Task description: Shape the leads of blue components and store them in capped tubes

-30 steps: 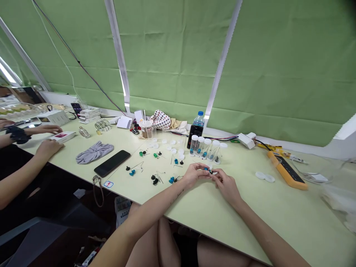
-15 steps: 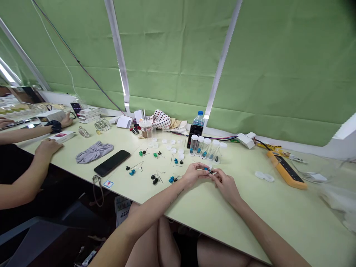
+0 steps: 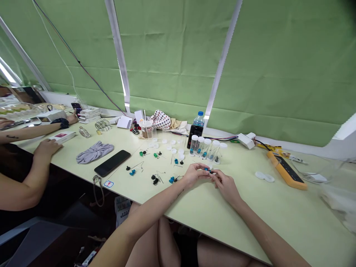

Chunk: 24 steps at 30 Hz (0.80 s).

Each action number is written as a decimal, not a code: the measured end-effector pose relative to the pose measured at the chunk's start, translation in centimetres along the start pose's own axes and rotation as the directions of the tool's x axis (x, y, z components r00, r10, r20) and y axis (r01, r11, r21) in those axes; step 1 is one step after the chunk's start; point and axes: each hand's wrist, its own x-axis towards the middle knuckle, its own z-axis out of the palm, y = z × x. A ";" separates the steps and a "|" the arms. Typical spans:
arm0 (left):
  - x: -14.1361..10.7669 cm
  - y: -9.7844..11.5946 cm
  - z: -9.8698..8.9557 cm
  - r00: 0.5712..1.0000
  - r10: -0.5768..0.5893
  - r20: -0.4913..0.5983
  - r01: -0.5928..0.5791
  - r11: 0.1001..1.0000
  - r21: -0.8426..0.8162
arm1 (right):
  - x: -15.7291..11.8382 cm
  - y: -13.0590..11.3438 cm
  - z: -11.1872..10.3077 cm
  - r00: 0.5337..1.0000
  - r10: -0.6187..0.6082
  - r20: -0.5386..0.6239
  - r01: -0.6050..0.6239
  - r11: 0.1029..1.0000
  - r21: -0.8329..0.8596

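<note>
My left hand (image 3: pixel 195 175) is closed on a small blue part (image 3: pixel 206 169) just above the table. Fingertips of my right hand (image 3: pixel 223 182) pinch a small dark piece (image 3: pixel 211 171) right beside it; whether the two pieces are joined I cannot tell. Behind my hands stand several clear tubes (image 3: pixel 204 148) with white caps, holding small blue and dark parts. To the left of my hands lie loose groups: blue parts (image 3: pixel 171 180), black parts (image 3: pixel 154 179) and green parts (image 3: pixel 155 155), with thin bent metal pieces among them. Loose white caps (image 3: pixel 174 151) lie behind these.
A phone showing a timer (image 3: pixel 195 133) leans against a water bottle (image 3: pixel 199 119). On the left are a dark phone (image 3: pixel 112 163) and a grey cloth band (image 3: pixel 95 152). An orange power strip (image 3: pixel 287 170) lies right. A co-worker's hand (image 3: pixel 48 148) rests by a white box (image 3: pixel 62 137).
My hands stay in nearly the same place, still together around the small parts. At the far left, the co-worker's farther hand has moved right, up to a phone.
</note>
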 end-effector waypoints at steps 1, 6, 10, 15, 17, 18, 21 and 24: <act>0.0 0.0 0.0 1.000 0.000 0.000 0.000 1.000 0.001 | 0.0 0.0 0.0 1.000 0.001 0.001 -0.001 1.000 0.001; -0.2 0.2 0.1 1.000 -0.003 -0.004 0.003 1.000 0.005 | -0.2 -0.4 -0.1 1.000 -0.001 -0.005 0.001 1.000 0.014; -0.2 0.2 0.1 1.000 0.014 -0.027 -0.014 1.000 -0.001 | -0.2 -0.6 -0.1 0.999 -0.002 -0.041 0.003 1.000 0.013; -0.1 0.0 0.0 1.000 0.011 -0.025 -0.012 1.000 -0.013 | -0.1 -0.3 0.0 0.998 -0.019 -0.055 0.019 1.000 0.000; -0.1 0.0 0.0 1.000 0.009 -0.021 -0.009 1.000 -0.013 | -0.1 -0.3 0.0 0.998 -0.020 -0.056 0.020 1.000 -0.001; -0.1 0.0 0.1 1.000 0.007 -0.021 -0.007 1.000 -0.013 | -0.1 -0.2 0.1 0.998 -0.021 -0.054 0.021 1.000 -0.001; -0.1 0.0 0.1 1.000 -0.005 -0.026 0.004 1.000 -0.009 | -0.1 -0.2 0.1 0.999 -0.016 -0.045 0.016 1.000 0.003; -0.1 0.1 0.1 1.000 -0.007 -0.027 0.007 1.000 -0.013 | -0.1 -0.2 0.0 1.000 0.003 -0.031 -0.003 1.000 0.019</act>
